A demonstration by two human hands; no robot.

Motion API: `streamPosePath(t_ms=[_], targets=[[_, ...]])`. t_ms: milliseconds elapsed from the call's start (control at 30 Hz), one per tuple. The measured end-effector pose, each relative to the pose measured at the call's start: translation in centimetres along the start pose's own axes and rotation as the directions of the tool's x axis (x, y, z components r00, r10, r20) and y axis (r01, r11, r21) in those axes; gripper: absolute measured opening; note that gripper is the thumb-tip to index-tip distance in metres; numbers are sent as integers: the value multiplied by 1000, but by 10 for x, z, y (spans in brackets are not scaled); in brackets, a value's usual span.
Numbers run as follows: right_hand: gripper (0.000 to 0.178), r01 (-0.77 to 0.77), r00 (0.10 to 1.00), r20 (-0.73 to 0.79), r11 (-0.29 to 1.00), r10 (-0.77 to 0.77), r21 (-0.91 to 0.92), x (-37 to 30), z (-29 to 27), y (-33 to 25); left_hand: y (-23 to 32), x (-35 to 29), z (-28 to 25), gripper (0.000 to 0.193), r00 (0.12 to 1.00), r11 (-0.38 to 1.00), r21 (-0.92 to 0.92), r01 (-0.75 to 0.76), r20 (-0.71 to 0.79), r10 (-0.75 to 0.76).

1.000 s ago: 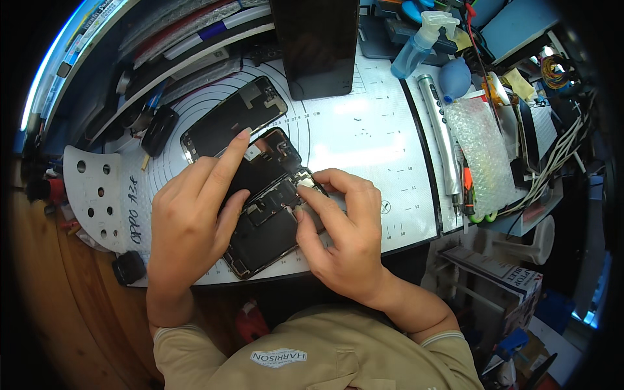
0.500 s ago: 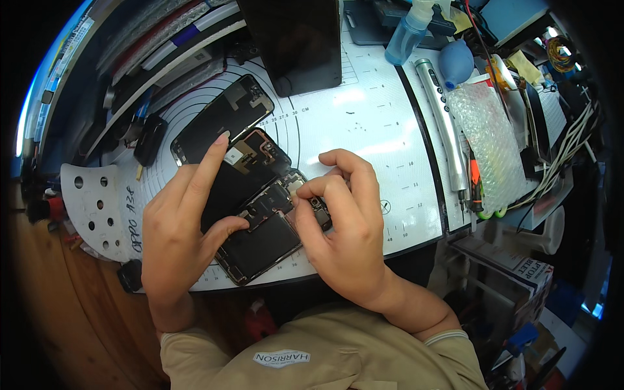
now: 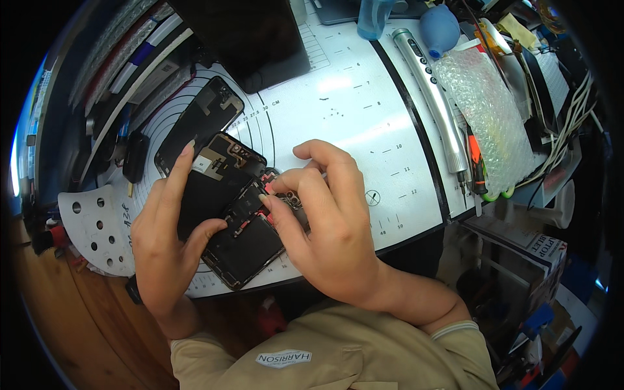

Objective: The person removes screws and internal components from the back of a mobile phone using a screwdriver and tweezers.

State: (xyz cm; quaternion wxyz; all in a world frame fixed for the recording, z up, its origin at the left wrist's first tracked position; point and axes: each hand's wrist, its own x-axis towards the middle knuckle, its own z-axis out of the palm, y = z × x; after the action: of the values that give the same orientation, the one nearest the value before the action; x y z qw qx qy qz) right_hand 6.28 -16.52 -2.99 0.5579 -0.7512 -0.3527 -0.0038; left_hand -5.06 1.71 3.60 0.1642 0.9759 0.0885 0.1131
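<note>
An opened phone body point(image 3: 242, 255) lies tilted on the white mat, its battery and inner parts exposed. Its dark screen panel point(image 3: 211, 179) is folded out to the left, inner side showing. My left hand point(image 3: 161, 224) holds this panel, forefinger along the far edge, thumb by the body's rim; the other fingers are partly hidden. Over the body's upper right end, my right hand point(image 3: 335, 227) pinches with thumb and forefinger beside small reddish parts. What sits between those fingertips is too small to make out. A second dark screen panel point(image 3: 195, 120) rests behind.
A black tablet-like panel point(image 3: 247, 49) stands at the back. To the right are a silver pen-shaped driver point(image 3: 432, 97), a blue air blower point(image 3: 439, 31), bubble wrap point(image 3: 487, 123) and an orange-handled tool point(image 3: 474, 153). A white perforated plate point(image 3: 94, 227) is at the left.
The whole view has shifted, so things sit further left and higher. Reddish parts now show by my right fingertips, where a pale plate showed before. My left hand keeps its hold.
</note>
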Motion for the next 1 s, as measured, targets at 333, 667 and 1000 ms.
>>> streamPosePath(t_ms=[333, 667, 1000], targets=[[25, -26, 1000, -9, 998, 26, 63, -2, 1, 2, 0, 0, 1, 98, 1000, 999, -32, 13, -15, -13], [21, -36, 980, -146, 850, 131, 525, -13, -13, 12, 0, -2, -5, 81, 999, 999, 9, 45, 21, -45], [18, 76, 978, -206, 886, 22, 457, -24, -15, 13, -6, -3, 3, 69, 993, 1000, 2, -27, -115, 27]])
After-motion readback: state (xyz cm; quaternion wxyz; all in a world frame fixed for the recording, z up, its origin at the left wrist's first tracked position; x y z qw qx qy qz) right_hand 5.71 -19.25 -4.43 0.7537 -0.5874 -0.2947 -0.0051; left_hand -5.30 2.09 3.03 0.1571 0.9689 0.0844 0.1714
